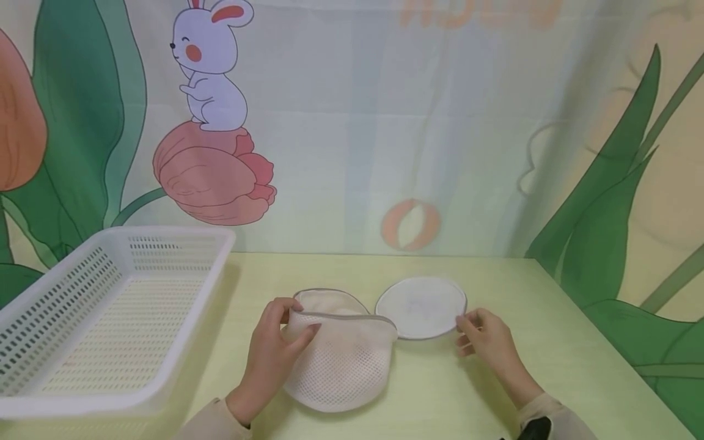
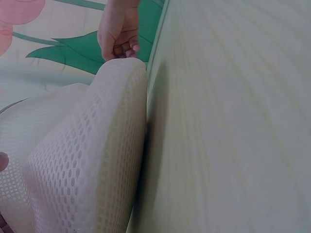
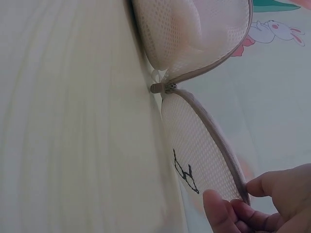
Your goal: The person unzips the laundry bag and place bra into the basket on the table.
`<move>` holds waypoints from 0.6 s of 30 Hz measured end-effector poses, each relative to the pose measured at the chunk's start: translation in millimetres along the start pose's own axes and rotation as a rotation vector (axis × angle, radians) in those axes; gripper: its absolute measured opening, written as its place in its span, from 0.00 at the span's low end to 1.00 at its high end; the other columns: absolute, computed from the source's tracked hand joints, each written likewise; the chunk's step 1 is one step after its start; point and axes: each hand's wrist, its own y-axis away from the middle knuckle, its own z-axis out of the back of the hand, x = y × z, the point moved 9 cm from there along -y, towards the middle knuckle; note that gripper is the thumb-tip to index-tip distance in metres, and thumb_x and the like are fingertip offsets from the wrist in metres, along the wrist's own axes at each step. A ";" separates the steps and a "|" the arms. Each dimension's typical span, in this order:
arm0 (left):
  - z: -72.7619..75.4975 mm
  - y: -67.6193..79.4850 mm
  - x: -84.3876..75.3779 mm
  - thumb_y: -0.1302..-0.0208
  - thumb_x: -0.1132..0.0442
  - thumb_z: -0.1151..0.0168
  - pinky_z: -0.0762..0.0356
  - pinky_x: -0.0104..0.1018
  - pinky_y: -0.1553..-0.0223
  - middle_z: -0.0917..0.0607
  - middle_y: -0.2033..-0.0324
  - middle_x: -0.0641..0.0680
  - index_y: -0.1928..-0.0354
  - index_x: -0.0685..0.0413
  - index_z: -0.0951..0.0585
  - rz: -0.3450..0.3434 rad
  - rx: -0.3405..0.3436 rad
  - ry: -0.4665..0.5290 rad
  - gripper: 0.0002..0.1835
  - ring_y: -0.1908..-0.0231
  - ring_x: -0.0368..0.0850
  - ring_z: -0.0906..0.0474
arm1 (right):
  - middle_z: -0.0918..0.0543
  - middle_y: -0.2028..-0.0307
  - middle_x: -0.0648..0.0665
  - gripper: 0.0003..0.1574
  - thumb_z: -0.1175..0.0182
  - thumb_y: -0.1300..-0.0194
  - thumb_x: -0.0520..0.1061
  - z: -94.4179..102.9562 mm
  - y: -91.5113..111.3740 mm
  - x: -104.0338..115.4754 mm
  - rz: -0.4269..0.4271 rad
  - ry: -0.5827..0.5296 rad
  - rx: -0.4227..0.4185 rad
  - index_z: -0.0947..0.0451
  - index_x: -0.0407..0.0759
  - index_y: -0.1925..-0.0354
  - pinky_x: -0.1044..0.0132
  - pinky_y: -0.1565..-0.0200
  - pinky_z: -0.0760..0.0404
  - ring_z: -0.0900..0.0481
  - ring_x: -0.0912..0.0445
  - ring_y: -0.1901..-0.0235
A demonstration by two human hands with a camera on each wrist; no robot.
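A cream mesh laundry bag [image 1: 341, 373] with a grey-brown zipper rim lies unzipped on the table. Its round white lid [image 1: 420, 308] is folded out to the right. With thumb and fingers on opposite sides of the rim, my left hand [image 1: 275, 348] grips the bag at its upper left. Pinched between my right hand's [image 1: 486, 339] thumb and fingers is the lid's outer right edge. The right wrist view shows the zipper slider [image 3: 158, 88] where lid and body meet, and dark stitched lines [image 3: 184, 172] on the lid. Pale layered material shows inside the mesh body.
A white perforated plastic basket [image 1: 148, 397] stands at the left of the pale yellow-green table [image 1: 561, 342]. Behind the table hangs a printed cloth [image 1: 330, 153] with a rabbit, flowers and leaves.
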 end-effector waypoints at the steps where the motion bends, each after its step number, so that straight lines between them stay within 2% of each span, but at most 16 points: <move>1: 0.0 0.1 -0.3 0.53 0.70 0.26 0.27 0.36 0.66 0.22 0.61 0.55 0.58 0.58 0.28 -0.002 0.000 -0.001 0.22 0.65 0.44 0.25 | 0.20 0.61 0.31 0.15 0.49 0.29 0.41 0.4 0.6 -0.5 -0.002 0.002 0.001 0.30 0.26 0.57 0.63 0.72 0.17 0.18 0.53 0.74; 11: 0.6 0.5 -2.4 0.53 0.69 0.26 0.27 0.36 0.66 0.22 0.61 0.55 0.58 0.59 0.28 -0.014 0.005 -0.005 0.22 0.65 0.44 0.25 | 0.19 0.64 0.32 0.15 0.47 0.30 0.41 1.5 1.4 -7.1 -0.027 0.031 0.035 0.30 0.26 0.59 0.62 0.73 0.17 0.18 0.53 0.73; 18: 1.0 1.1 -2.0 0.53 0.70 0.26 0.27 0.37 0.65 0.22 0.61 0.54 0.58 0.58 0.27 -0.005 0.004 -0.001 0.22 0.65 0.44 0.25 | 0.21 0.74 0.38 0.14 0.48 0.29 0.42 -2.1 2.3 -14.1 -0.055 0.047 0.068 0.30 0.28 0.62 0.60 0.78 0.19 0.22 0.54 0.81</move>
